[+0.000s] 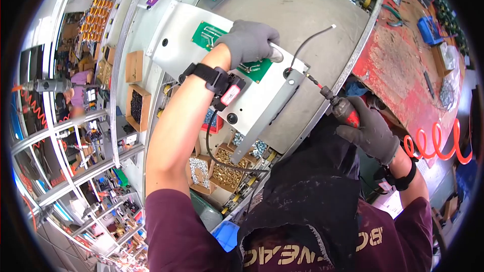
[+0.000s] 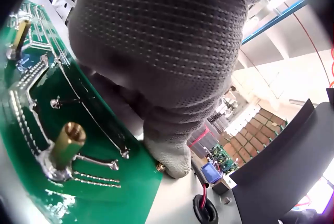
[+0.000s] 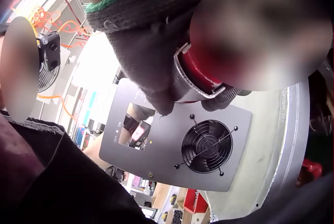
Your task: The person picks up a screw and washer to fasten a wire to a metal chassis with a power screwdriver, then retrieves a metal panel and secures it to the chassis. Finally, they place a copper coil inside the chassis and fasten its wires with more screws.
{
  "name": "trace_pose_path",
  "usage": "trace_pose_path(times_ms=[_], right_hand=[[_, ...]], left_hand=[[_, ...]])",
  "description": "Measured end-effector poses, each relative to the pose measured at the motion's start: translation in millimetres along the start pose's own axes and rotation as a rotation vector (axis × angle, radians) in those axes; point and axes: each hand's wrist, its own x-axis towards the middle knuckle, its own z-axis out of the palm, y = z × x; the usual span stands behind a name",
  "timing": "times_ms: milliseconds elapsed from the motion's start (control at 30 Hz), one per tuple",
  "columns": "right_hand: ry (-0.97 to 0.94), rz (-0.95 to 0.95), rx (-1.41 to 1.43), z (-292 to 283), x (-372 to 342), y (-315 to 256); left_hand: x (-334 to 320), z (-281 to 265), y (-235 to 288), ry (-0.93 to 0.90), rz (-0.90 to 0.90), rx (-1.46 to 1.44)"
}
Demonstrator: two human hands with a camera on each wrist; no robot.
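Fixing a green circuit board (image 1: 204, 34) to a pale metal panel (image 1: 174, 27) looks like the step in hand; panel lies slanted across upper centre of the head view, board on its upper face. Left hand (image 1: 250, 40), gloved, reaches over the board, fingers bent. In the left wrist view a fingertip touches a small brass fastener (image 2: 159, 166) at the board's edge; pinched or merely steadied, cannot tell. Right hand (image 1: 370, 131) clamped round a red-and-dark power driver (image 1: 344, 110), right of centre, bit pointing up-left towards the panel's flanged edge. Dark cable (image 1: 302, 45) rises from a black grommet (image 2: 199, 208) near the fastener.

My reading: next move calls for the driver tip brought square onto the fastener, fingers kept clear, cable out of the way.

Hard to make out: left palm and glove cover the middle of the board. Fastener's seating uncertain. Right wrist view blurred upper right, driver mostly cut off; below it a grey panel with a fan (image 3: 207, 146), possibly another unit, cannot say.
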Motion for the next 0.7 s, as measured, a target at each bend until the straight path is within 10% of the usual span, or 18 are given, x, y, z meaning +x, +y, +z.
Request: trace_pose_path(times_ms=[133, 200, 267, 400, 467, 533, 700], right_hand=[[-0.039, -0.067, -0.009, -2.5, 2.3, 3.1], [-0.002, -0.088, 0.204, -3.2, 2.0, 18.3], [-0.054, 0.005, 0.067, -21.2, 8.9, 20.8], [0.059, -0.053, -0.814, -50.4, 37.8, 117.9], [-0.003, -0.071, -0.999, -70.8, 55.5, 176.2], [-0.065, -0.147, -1.241, -92.3, 64.2, 230.5], [0.000, -0.226, -1.280, -112.2, 59.7, 234.8]], left_hand=[[-5.2, 0.0, 0.6, -0.028, -0.044, 0.017], [-21.0, 10.1, -10.4, 0.360, 0.155, 0.181], [-59.3, 5.2, -24.9, 0.410, -0.012, 0.143], [-159.8, 59.0, -107.7, 1.483, -0.371, -0.499], [-198.1, 103.2, -128.7, 1.516, -0.916, -0.594], [-213.5, 176.3, -157.0, 1.012, -1.284, -0.568], [-181.4, 256.4, -138.8, 0.510, -1.178, -0.808]])
